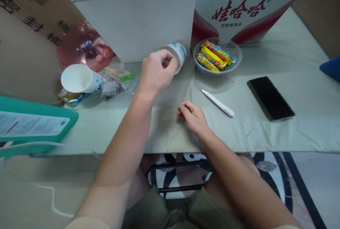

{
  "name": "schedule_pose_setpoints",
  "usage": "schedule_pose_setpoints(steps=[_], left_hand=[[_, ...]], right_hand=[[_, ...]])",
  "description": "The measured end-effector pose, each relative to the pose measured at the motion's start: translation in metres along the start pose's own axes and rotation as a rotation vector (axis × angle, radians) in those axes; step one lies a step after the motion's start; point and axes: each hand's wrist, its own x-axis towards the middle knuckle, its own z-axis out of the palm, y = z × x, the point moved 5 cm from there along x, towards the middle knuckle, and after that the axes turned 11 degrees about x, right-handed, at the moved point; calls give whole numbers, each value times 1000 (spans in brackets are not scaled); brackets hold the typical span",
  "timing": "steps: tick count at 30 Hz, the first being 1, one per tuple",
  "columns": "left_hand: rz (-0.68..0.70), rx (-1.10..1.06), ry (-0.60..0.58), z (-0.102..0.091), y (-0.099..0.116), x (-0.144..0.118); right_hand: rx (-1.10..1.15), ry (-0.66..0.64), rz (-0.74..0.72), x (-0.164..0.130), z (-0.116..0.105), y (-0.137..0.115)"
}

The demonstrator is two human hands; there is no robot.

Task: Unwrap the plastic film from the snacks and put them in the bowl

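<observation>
Left hand point(156, 71) at 12 o'clock, grip closed on the rim of a tilted paper cup point(177, 54), mouth turned toward the wrist, base near the white box point(138, 16). Right hand point(191, 115) rests curled and empty on the table point(265, 137), bracing. Snack bowl point(217, 57) at 1 o'clock, within reach.

Snack bowl point(217, 56) stands right of the held cup point(177, 54); phone point(270, 98) farther right.

White-blue paper cup point(178, 53), tipped sideways, held
</observation>
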Motion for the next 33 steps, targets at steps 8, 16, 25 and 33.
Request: schedule_pose_setpoints(steps=[8, 16, 25, 33], left_hand=[[-62, -228, 197, 10, -61, 17], [-226, -370, 102, 51, -60, 40], [-303, -225, -87, -4, -44, -11], [61, 219, -140, -12, 6, -27]], right_hand=[[-88, -20, -65, 4, 24, -2], [-175, 34, -231, 20, 23, -17], [-361, 271, -495, 30, -16, -40], [-319, 232, -476, 37, -15, -41]])
